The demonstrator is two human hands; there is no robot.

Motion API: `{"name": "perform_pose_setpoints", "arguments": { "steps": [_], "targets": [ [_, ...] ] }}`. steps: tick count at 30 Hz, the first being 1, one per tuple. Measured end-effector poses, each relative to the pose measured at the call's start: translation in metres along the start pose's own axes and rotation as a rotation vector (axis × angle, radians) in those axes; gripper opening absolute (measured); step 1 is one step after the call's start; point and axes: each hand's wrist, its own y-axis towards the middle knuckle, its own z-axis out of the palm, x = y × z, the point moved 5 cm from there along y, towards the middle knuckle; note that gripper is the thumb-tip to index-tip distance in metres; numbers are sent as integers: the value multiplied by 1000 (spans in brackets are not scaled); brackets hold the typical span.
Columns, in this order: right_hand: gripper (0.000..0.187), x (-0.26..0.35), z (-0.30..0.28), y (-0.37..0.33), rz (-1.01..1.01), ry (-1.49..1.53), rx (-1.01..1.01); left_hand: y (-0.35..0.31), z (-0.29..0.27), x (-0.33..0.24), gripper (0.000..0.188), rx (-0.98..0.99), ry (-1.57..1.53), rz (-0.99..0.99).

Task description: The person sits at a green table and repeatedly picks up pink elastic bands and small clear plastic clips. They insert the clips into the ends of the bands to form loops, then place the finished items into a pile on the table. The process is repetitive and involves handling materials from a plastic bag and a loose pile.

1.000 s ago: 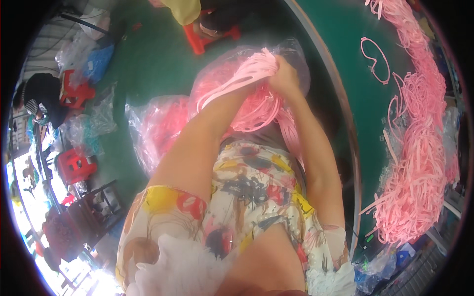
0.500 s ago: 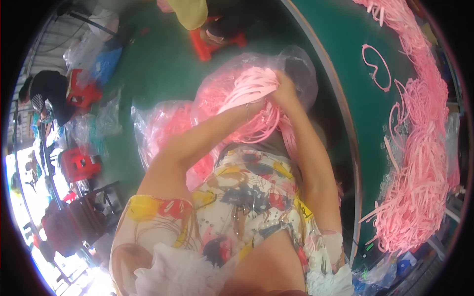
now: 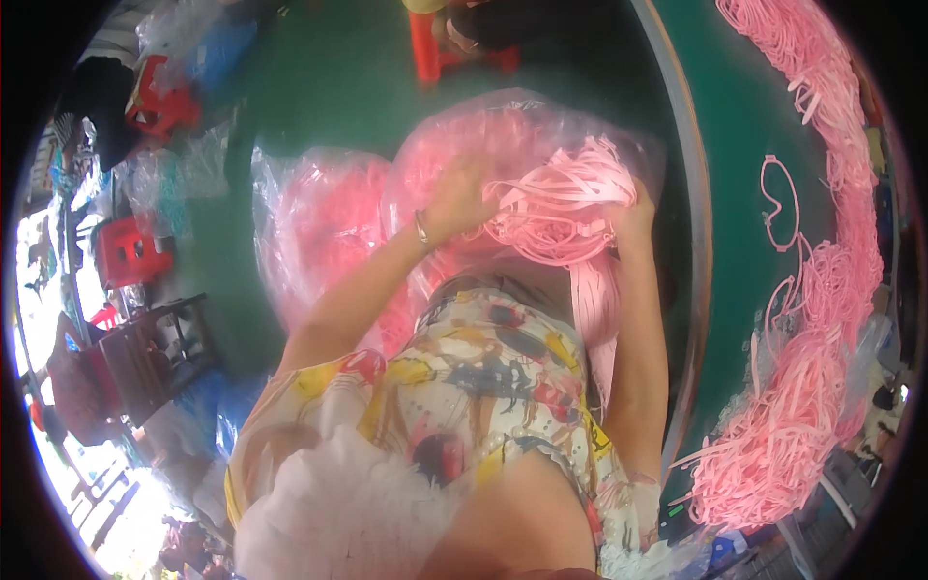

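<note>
A thick bundle of pink rubbery straps [image 3: 570, 198], with goggle-shaped loops among them, is in front of my body. My right hand [image 3: 633, 215] is closed round the bundle's right end, and more straps hang down below that hand. My left hand [image 3: 458, 201], a bracelet on its wrist, is at the bundle's left side with its fingers apart. Its outline is slightly blurred, and whether it touches the straps is unclear. Behind the bundle and beneath my left hand is a clear plastic bag [image 3: 435, 135] full of pink pieces.
Another clear bag of pink pieces [image 3: 333, 208] stands to the left. A green-topped table [image 3: 735, 126] curves along the right, bearing a long heap of pink straps [image 3: 773, 435] and one separate goggle-shaped loop [image 3: 795, 208]. Red stools [image 3: 133, 251] stand at left; another person sits at the top.
My hands have moved apart: the right has carried the bundle rightward, and the left has come away leftward. The bundle is now fanned out, with its loops showing. The view has shifted slightly.
</note>
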Motion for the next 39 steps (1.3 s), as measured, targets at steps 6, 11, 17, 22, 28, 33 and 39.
{"name": "perform_pose_setpoints", "arguments": {
  "steps": [6,11,17,22,28,33,39],
  "targets": [
    [53,4,-4,-4,55,49,-24,58,101,103,64,-69,1039,318],
    [55,3,12,-2,6,15,41,140,86,146,32,65,678,-29],
    [53,-3,13,-4,161,51,87,196,-22,146,15,-192,592,190],
    [49,14,38,-5,235,9,219,192,-84,154,30,-157,-840,-216],
    [52,-22,76,22,189,-168,376,166,-72,97,34,-229,-120,117],
    [54,-33,100,30,162,-242,407,182,-60,112,32,-174,-746,-17],
    [49,-65,91,40,268,-102,336,153,-69,83,30,-257,-621,1]
  ]
}}
